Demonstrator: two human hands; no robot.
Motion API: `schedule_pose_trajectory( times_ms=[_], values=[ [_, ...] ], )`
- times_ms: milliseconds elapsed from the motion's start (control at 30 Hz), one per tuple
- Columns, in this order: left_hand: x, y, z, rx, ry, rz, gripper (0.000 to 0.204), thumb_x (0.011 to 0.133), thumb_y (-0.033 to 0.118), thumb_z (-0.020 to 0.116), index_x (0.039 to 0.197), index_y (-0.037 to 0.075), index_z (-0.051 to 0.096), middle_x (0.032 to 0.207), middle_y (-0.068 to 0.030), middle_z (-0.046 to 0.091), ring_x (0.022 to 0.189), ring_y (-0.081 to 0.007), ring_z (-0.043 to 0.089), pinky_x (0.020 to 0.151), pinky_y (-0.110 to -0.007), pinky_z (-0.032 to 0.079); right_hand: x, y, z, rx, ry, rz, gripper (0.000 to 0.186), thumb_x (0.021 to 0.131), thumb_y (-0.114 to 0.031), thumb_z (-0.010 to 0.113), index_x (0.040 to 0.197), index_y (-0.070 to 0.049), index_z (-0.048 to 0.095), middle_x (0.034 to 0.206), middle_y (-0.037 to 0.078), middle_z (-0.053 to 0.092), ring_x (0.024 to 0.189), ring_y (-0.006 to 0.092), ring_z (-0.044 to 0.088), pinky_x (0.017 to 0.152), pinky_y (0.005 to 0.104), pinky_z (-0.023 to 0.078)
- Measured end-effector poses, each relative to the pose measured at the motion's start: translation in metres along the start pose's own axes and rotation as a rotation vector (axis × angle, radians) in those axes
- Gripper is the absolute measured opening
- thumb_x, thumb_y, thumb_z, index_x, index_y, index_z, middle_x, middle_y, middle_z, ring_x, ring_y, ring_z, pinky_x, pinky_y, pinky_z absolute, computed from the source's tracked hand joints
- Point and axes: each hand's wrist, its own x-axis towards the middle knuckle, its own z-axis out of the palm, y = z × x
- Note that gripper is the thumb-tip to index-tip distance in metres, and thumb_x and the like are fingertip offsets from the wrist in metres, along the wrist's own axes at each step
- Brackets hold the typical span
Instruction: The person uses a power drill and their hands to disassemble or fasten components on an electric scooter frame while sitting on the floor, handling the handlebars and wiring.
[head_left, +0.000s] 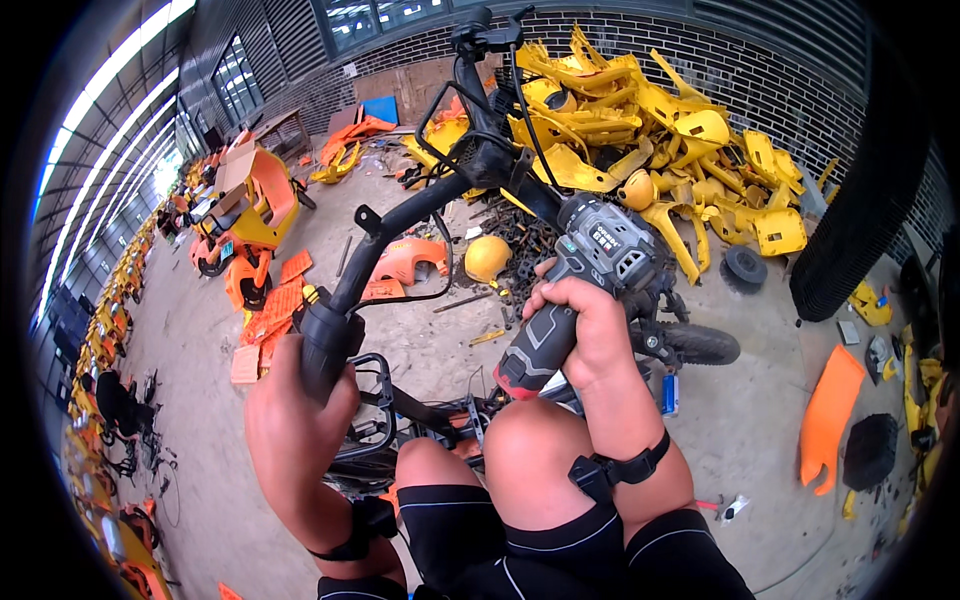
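Observation:
My left hand (292, 420) is closed round the black handlebar grip (326, 345) of a stripped-down scooter or bike frame. My right hand (590, 325) grips a cordless drill (610, 245), grey and black with a red patch at its base. The drill is held over the frame's right side, its head near the bare black handlebar (405, 222); I cannot see whether its tip touches anything. Below, a black tyre (700, 343) shows to the right of the drill. My knees are close behind the frame.
Yellow body panels (620, 120) are heaped against the brick wall. A yellow helmet-like shell (487, 259) and dark small parts lie on the floor. Orange panels (270, 320) lie left, an orange piece (830, 420) right. A yellow-orange scooter (255, 205) stands behind; a black column (865, 190) rises right.

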Motion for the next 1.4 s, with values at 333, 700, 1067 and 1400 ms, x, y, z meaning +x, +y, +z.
schedule_pose_trajectory(
  times_ms=[333,700,1067,1400],
  values=[
    [0.003,-0.005,-0.006,-0.057,0.028,0.022,0.031,0.077,0.016,0.076,0.095,0.000,0.057,0.079,-0.0214,0.057,0.072,-0.0412,0.056,0.065,-0.046,0.045,0.002,0.002,0.021,-0.098,0.073,-0.085,0.027,0.082,-0.007,0.063,0.108,0.001,0.062,0.080,0.010,0.064,0.074,0.0225,0.066,0.073,0.0358,0.053],
    [-0.016,0.008,-0.002,-0.047,0.036,0.043,0.032,0.076,0.016,0.078,0.094,0.000,0.058,0.077,-0.0200,0.057,0.072,-0.0403,0.055,0.064,-0.045,0.045,-0.009,-0.002,0.014,-0.051,0.068,-0.090,0.027,0.081,-0.006,0.062,0.108,0.002,0.062,0.081,0.011,0.064,0.075,0.0227,0.065,0.075,0.0353,0.053],
    [-0.018,0.003,-0.002,-0.031,0.060,0.063,0.033,0.078,0.019,0.079,0.098,0.001,0.060,0.071,-0.0188,0.059,0.064,-0.0388,0.056,0.059,-0.044,0.046,-0.009,0.001,0.019,-0.046,0.036,-0.143,0.027,0.082,-0.005,0.062,0.108,0.001,0.063,0.080,0.010,0.063,0.074,0.0224,0.065,0.073,0.0351,0.054],
    [-0.023,0.005,0.001,-0.029,0.059,0.048,0.033,0.077,0.019,0.079,0.100,0.002,0.061,0.073,-0.0193,0.061,0.064,-0.0387,0.059,0.060,-0.042,0.047,-0.007,-0.003,0.008,0.057,-0.034,-0.084,0.030,0.084,-0.006,0.060,0.113,0.000,0.059,0.082,0.010,0.062,0.079,0.0240,0.063,0.078,0.0362,0.052]
  ],
)
